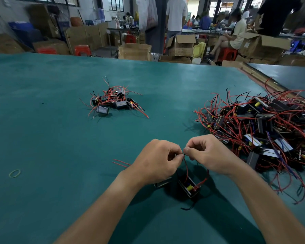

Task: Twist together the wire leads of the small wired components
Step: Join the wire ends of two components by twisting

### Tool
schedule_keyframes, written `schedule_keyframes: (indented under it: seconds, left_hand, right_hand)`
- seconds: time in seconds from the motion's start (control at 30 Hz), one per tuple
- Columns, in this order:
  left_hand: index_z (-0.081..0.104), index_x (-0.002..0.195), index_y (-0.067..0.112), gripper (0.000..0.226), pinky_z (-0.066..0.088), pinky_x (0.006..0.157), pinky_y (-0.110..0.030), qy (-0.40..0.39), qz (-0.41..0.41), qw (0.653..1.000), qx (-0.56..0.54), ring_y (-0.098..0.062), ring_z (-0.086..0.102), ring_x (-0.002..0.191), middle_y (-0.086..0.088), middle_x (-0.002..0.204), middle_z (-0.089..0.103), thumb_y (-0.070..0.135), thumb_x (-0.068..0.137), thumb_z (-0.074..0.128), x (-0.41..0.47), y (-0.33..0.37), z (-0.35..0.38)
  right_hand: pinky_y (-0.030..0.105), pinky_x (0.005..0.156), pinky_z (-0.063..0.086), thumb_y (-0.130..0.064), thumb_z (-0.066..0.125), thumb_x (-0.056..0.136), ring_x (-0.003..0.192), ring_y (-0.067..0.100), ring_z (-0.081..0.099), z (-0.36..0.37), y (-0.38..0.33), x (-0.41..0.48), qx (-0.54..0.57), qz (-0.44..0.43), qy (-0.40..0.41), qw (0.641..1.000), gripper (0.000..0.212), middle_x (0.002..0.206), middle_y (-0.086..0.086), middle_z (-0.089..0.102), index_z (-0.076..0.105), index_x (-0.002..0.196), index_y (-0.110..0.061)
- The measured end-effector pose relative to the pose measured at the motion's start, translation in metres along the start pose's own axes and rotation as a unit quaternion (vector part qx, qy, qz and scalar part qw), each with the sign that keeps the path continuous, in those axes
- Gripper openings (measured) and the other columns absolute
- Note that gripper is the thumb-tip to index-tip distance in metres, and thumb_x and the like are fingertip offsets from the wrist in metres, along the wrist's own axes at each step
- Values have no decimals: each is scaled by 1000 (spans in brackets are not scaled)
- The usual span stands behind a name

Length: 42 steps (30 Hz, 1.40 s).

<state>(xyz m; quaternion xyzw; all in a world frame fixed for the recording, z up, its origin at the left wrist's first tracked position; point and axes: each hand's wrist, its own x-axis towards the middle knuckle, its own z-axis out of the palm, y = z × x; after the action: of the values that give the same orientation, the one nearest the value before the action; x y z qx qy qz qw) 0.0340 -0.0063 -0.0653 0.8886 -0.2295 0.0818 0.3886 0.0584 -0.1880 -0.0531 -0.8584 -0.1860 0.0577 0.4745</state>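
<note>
My left hand (158, 161) and my right hand (208, 154) meet above the green table (51, 120), fingertips pinching the ends of thin wire leads (184, 154) between them. A red lead runs down from the pinch to a small black box component (188, 188) with a yellow part inside, lying on the table below my hands. A second black component (163, 182) is partly hidden under my left hand. Two red leads (121, 162) stick out to the left of my left wrist.
A small pile of wired components (113, 103) lies mid-table. A large tangled heap of them (264, 131) fills the right side. A rubber band (14, 173) lies at the left. Beyond the table edge are cardboard boxes (135, 51), red stools and several people.
</note>
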Motion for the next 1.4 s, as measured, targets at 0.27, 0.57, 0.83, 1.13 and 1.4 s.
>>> schedule_keyframes:
  seconds: [0.27, 0.57, 0.83, 1.13, 1.4]
  left_hand:
    - [67, 75, 16, 20, 33, 50, -29, 2, 0, 999, 42, -13, 38, 48, 5, 47, 45, 27, 88, 57, 1, -1, -1]
    - [68, 76, 17, 18, 26, 46, -20, 4, -17, 1000, 4, -9, 38, 45, 9, 46, 45, 22, 91, 59, 3, 0, -3]
    - [70, 79, 20, 16, 26, 48, -22, 13, 0, 1000, 27, -7, 40, 45, 10, 44, 44, 25, 90, 59, 1, 1, -1]
    - [64, 77, 18, 22, 23, 47, -17, -7, -35, 999, 38, 0, 45, 50, 21, 51, 51, 25, 94, 53, 3, -2, -2]
    - [63, 81, 19, 17, 29, 55, -30, 0, -13, 998, 54, -13, 39, 53, 9, 51, 43, 25, 95, 54, 1, 1, -4]
  right_hand:
    - [17, 55, 45, 0, 73, 82, 54, 3, 55, 2, -3, -1, 25, -35, 43, 998, 11, 59, -6, 64, 66, 74, -5]
    - [21, 50, 42, -6, 69, 87, 50, 6, 50, 3, 2, 0, 29, -32, 44, 998, 17, 57, -2, 63, 68, 71, -13]
    - [25, 45, 26, -14, 66, 89, 46, 15, 34, 3, 5, 4, 17, 46, 37, 998, 32, 45, -3, 48, 63, 57, -14]
    - [16, 56, 46, -4, 76, 81, 54, 3, 54, 1, -3, -1, -17, -65, 69, 995, 16, 62, -2, 68, 71, 70, -15]
    - [32, 68, 53, -13, 78, 80, 65, 16, 63, 0, 1, -2, -87, -56, 47, 994, 11, 68, -3, 70, 74, 73, -21]
